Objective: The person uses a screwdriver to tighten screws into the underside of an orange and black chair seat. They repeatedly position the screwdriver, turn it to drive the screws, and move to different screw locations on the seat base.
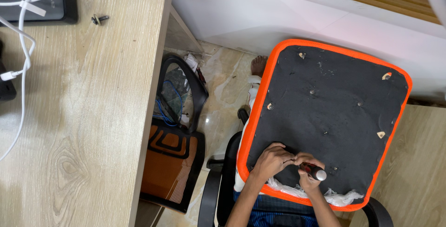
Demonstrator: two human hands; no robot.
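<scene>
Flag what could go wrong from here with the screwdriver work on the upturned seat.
The screwdriver in the right hand could slip and jab the left hand right at its tip. The seat base seems propped on the lap and may shift. The loose bolt on the table could roll off.

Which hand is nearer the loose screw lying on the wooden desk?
Left. The left hand rests on the black underside of the seat cushion, on the side towards the desk. The right hand, gripping the screwdriver, is farther from the screw.

a light wooden desk (83,115) stands beside a white wall (278,13) over glossy marble floor (223,92).
</scene>
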